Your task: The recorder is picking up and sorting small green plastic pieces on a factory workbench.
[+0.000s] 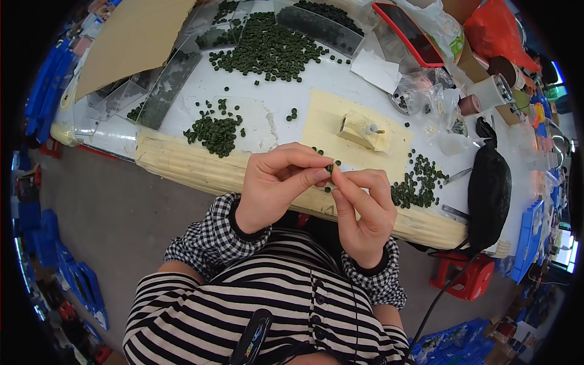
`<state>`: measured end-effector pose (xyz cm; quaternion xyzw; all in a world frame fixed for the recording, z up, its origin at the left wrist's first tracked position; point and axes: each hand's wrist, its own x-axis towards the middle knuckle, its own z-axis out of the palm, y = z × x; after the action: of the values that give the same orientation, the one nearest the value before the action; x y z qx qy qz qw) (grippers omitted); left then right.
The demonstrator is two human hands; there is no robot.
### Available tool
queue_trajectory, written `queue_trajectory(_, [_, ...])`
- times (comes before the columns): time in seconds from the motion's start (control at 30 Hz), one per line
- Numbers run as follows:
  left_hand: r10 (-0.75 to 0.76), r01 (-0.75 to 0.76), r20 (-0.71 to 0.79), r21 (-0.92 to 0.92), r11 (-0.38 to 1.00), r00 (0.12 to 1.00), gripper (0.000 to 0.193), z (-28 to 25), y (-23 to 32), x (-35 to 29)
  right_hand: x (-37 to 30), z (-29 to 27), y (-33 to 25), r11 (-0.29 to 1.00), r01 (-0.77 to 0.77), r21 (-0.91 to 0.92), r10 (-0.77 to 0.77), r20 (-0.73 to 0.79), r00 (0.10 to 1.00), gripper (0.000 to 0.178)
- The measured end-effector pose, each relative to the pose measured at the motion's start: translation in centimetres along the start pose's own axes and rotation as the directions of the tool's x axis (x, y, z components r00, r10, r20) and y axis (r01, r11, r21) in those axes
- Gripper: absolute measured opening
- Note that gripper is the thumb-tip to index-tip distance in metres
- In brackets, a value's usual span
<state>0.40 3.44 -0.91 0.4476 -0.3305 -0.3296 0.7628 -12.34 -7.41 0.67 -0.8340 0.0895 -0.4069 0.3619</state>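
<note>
Black oblong gadget [252,337], nearest the camera, lies against a striped black-and-white buttoned shirt [280,283]. Past it, both hands meet above the front edge of a white-topped worktable [176,115], their wrists in gingham sleeve covers [213,234].

Between the fingertips is a small dark-green disc-like piece [330,168]. The left hand [267,185] pinches it between thumb and forefinger. The right hand [368,216] is half curled, its forefinger tip at the piece and its thumb lower down, apart from it; I cannot tell whether it grips too.

Similar green pieces lie in a heap [213,134] to the left, a scattered group [420,182] to the right and a much larger pile [267,45] farther back. Just beyond the hands, a cream sheet [322,112] bears a pale block [359,134] with a short metal post. Behind stands a red-edged smartphone [407,33]; a black pouch [490,194] rests at the right, with a red plastic stool [465,277] below.
</note>
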Motion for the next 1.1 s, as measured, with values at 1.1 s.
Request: queue_trajectory(1.1, [-0.004, 0.004, 0.007, 0.027, 1.0, 1.0, 0.018, -0.37, 0.28, 0.15, 0.29, -0.33, 0.21, 0.998, 0.058, -0.031, -0.058, 0.008, 0.998, 0.036])
